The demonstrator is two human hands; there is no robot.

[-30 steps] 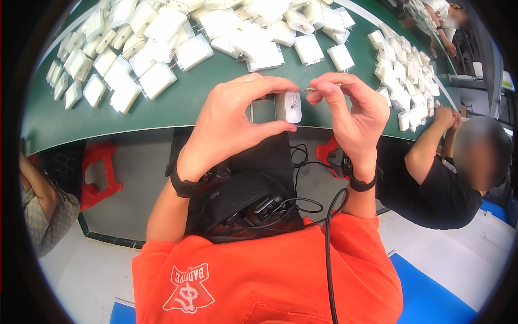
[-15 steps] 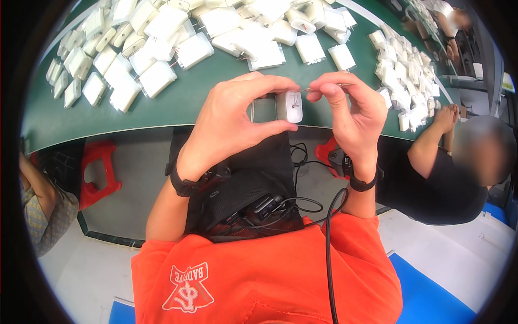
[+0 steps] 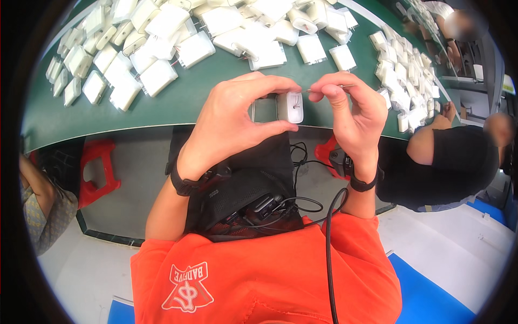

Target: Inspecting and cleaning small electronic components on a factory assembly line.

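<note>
Partly, the hands [image 3: 226, 113] [image 3: 353, 116] hide casing [image 3: 294, 112] and rod [image 3: 346, 85].

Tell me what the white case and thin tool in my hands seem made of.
White case: probably plastic, smooth, judging by its even white rim and rounded corners.
Thin tool: likely bare metal, slightly shiny, from its slender silvery-grey shaft, but too small to be sure.

Heaped white casings [image 3: 158, 78] on a green workbench [image 3: 167, 110] suggest a workshop.

Orange-red short-sleeved shirt [image 3: 270, 264] — white chest print [image 3: 187, 294]; black wristbands [image 3: 184, 187]; black cable [image 3: 329, 259].
</note>
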